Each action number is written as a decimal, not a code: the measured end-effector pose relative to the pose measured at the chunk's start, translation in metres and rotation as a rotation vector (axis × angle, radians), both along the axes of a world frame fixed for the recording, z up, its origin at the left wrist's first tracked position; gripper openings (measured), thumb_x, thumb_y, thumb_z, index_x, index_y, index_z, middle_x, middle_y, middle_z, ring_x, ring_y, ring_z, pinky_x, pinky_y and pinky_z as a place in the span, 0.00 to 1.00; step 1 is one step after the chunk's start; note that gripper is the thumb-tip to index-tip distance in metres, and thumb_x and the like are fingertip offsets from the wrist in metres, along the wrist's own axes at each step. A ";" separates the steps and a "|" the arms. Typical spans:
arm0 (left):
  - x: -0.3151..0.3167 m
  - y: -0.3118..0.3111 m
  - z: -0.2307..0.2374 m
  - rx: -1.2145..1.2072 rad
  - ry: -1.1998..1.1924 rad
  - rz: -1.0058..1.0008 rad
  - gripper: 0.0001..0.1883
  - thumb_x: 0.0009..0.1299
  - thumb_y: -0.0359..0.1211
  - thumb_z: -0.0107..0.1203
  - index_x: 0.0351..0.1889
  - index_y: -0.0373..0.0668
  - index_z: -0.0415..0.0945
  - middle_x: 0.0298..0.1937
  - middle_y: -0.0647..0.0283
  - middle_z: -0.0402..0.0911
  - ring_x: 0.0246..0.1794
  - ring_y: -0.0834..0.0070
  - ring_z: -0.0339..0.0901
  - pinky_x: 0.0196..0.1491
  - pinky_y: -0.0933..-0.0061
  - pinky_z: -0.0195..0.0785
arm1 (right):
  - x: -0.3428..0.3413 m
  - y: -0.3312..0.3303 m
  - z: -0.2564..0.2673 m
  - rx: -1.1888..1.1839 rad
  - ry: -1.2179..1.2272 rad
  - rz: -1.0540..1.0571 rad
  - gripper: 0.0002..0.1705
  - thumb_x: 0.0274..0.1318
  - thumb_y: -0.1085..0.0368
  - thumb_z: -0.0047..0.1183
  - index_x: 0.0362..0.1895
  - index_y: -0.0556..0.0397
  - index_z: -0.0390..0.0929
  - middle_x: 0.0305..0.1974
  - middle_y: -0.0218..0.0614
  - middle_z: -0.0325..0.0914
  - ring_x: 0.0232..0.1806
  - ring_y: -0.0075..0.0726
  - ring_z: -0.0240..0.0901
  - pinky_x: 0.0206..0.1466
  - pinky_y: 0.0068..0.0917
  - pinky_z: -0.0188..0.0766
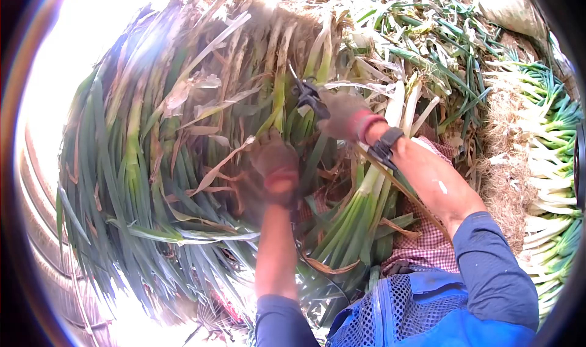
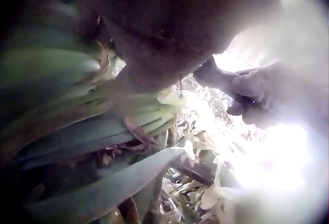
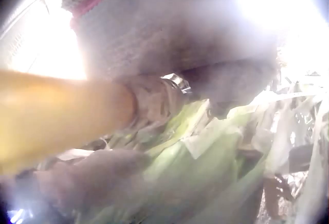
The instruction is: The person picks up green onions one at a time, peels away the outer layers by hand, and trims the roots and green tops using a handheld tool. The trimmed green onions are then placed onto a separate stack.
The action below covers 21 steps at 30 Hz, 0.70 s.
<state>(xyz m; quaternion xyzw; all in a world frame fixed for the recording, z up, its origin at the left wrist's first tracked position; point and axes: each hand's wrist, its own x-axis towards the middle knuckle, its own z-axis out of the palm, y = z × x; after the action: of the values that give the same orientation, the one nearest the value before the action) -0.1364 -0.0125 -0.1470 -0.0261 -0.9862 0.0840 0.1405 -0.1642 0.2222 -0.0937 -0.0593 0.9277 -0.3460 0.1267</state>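
In the head view, a long row of cleaned scallions runs down the right side of the frame, green tops towards the right edge, white stems leftward, ending in a band of matted brown roots. A pale, bulging sack sits at the upper right, above the row. A loose heap of leaf trimmings, green mixed with straw-coloured, spreads across the top right. A black curved object, cut off by the right edge, is too little shown to identify. Pale ribbed sheeting curves down the lower left, beneath strong glare.
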 end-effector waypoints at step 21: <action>-0.005 -0.038 0.021 0.274 -0.417 0.058 0.28 0.60 0.42 0.75 0.60 0.44 0.89 0.44 0.54 0.94 0.42 0.59 0.92 0.48 0.60 0.82 | 0.106 0.021 -0.013 -0.091 -0.030 0.116 0.55 0.61 0.50 0.70 0.85 0.56 0.58 0.57 0.60 0.81 0.58 0.67 0.81 0.64 0.53 0.76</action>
<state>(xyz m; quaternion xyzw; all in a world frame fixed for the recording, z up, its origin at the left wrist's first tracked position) -0.1417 -0.0507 -0.1257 0.0047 -0.9963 -0.0538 -0.0663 -0.0585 0.2436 -0.1065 -0.1136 0.9041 -0.3807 0.1575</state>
